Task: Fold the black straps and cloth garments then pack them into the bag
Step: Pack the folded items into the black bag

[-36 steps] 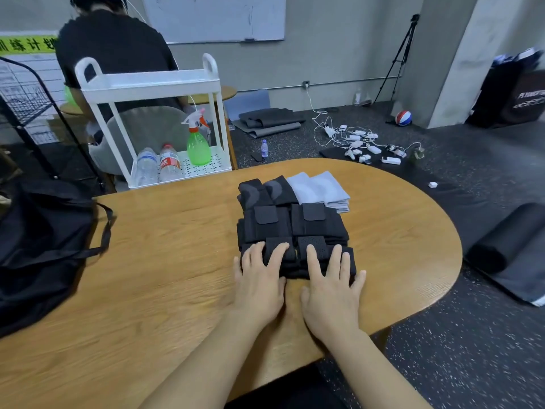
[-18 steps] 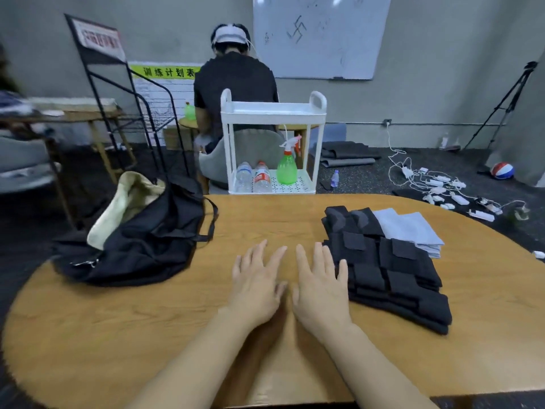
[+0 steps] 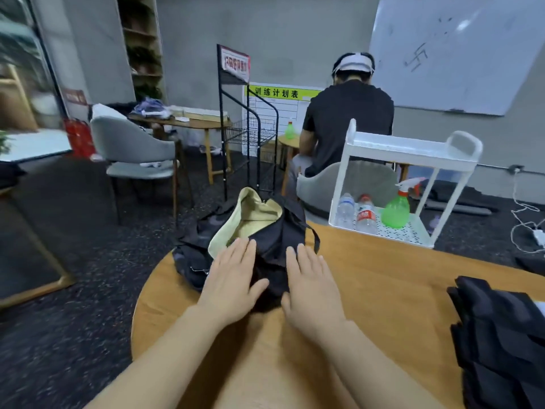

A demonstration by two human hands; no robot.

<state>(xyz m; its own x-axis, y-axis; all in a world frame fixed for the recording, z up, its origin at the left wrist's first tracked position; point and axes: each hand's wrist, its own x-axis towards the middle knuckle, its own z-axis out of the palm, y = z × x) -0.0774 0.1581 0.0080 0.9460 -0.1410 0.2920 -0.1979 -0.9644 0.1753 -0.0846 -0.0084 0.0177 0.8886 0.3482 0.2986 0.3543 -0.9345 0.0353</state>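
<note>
A black bag (image 3: 269, 240) with a pale yellow lining lies open at the left end of the wooden table (image 3: 383, 290). My left hand (image 3: 233, 278) hovers flat over the bag's near side, fingers apart, holding nothing. My right hand (image 3: 309, 284) is beside it, also flat and empty, at the bag's right edge. The stack of folded black straps (image 3: 498, 335) sits at the far right of the table, well away from both hands. The cloth garments are out of view.
A white cart (image 3: 407, 184) with water bottles and a green spray bottle stands behind the table. A person in black sits beyond it, back turned. A grey chair (image 3: 132, 152) and a black wire rack (image 3: 247, 128) stand on the dark floor to the left.
My view has swung left from the strap stack to the bag. Both hands left the stack and moved left across the table, now over the bag.
</note>
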